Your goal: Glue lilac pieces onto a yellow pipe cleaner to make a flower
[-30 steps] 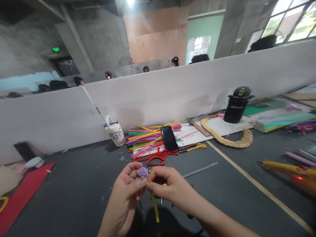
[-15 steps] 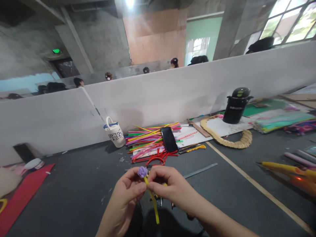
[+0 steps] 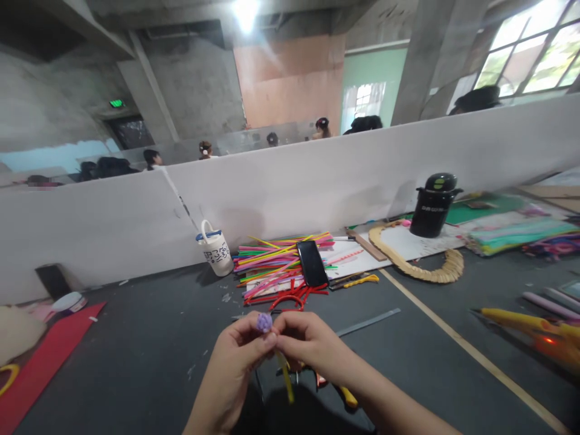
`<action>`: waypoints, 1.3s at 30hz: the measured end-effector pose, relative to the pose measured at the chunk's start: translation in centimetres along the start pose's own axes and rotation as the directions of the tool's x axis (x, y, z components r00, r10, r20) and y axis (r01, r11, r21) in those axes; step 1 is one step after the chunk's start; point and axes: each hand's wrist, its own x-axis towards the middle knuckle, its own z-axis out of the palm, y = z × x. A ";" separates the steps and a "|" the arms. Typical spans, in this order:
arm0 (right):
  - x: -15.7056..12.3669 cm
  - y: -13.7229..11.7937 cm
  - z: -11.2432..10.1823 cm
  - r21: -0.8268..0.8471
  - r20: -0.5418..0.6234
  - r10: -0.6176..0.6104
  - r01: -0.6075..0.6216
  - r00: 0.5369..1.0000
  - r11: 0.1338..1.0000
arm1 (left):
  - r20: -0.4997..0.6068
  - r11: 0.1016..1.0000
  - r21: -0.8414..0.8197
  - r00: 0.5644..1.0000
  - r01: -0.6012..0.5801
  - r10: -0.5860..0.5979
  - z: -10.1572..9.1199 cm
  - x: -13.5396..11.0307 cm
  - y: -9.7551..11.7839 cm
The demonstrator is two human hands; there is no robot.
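Low in the middle of the head view, my left hand (image 3: 238, 356) pinches a small purple flower (image 3: 264, 322) just below its bumpy head. Thumb and fingertips of my right hand (image 3: 301, 341) are closed on a yellow strip (image 3: 286, 380) right under the flower, touching the left fingertips. The strip's lower part hangs down free between the hands, slightly blurred. Fingers cover the place where strip and flower meet. Beneath the hands lie pliers with red and yellow handles (image 3: 348, 396), partly hidden by the right forearm.
Beyond the hands lie colourful pipe cleaners (image 3: 267, 257), a black phone (image 3: 312, 263) and a white cup (image 3: 216, 257). A glue gun (image 3: 534, 323) with a lit red light lies right. A black canister (image 3: 432, 208) stands by the white partition (image 3: 290, 187). Red sheet (image 3: 58, 356) at left.
My right fingertips have moved up against my left thumb, covering the strip's top. Less of the yellow strip shows. The camera has tilted slightly upward, so the scene sits lower.
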 end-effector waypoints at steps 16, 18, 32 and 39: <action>-0.2 5.3 -0.1 0.033 0.117 0.071 -0.075 0.991 0.997 | -0.135 0.928 0.248 0.938 -0.279 0.319 0.1 -0.2 -0.9; -0.1 6.3 0.2 0.061 0.089 0.108 -0.113 0.990 0.992 | -0.152 0.964 0.196 0.966 -0.180 0.211 0.0 0.8 -1.9; -0.5 9.2 0.3 0.277 -0.014 0.135 -0.126 0.991 0.953 | -0.219 0.975 0.222 0.975 0.013 0.037 -4.1 2.1 -7.6; -0.4 10.1 0.4 0.335 -0.009 0.127 -0.117 0.992 0.935 | -0.206 0.931 0.320 0.946 -0.176 0.250 -5.5 3.5 -8.9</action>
